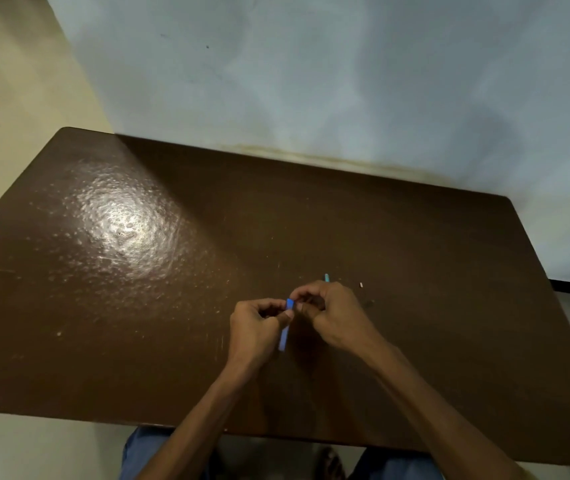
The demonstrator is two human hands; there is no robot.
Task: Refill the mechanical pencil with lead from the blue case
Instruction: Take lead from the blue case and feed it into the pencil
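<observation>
Slim blue plastic lead case (pixel 284 332), flat and rectangular, held above the table, long axis roughly upright and tilted slightly, lower end toward the near edge, upper end up between both hands. Left hand (pixel 256 325) wrapped around the case's middle, fingers curled closed on it, thumb pressed against the case's right face. Right hand (pixel 332 315) meeting the case's top end, fingertips (pixel 299 301) bunched and pinched at the top of the case; whether a lid or a lead sits in that pinch cannot be told, too small and shaded. Tip of a thin teal-blue mechanical pencil (pixel 327 277) poking out just beyond the right hand's knuckles, the rest hidden behind the hand; whether held or lying on the table cannot be told. Small pale cylindrical bit (pixel 361 285), perhaps an eraser or cap, lying on the table to the right of the pencil tip, apart from the hand. Beneath everything, dark brown table (pixel 415 244) with rounded corners, glossy, pebbled finish, faint scratches, bright glare patch on the left half. Pale blue-grey painted wall (pixel 311 81) behind, smudged, yellowish stain along the table line. Blue denim knees (pixel 145 452) showing below the near edge.
</observation>
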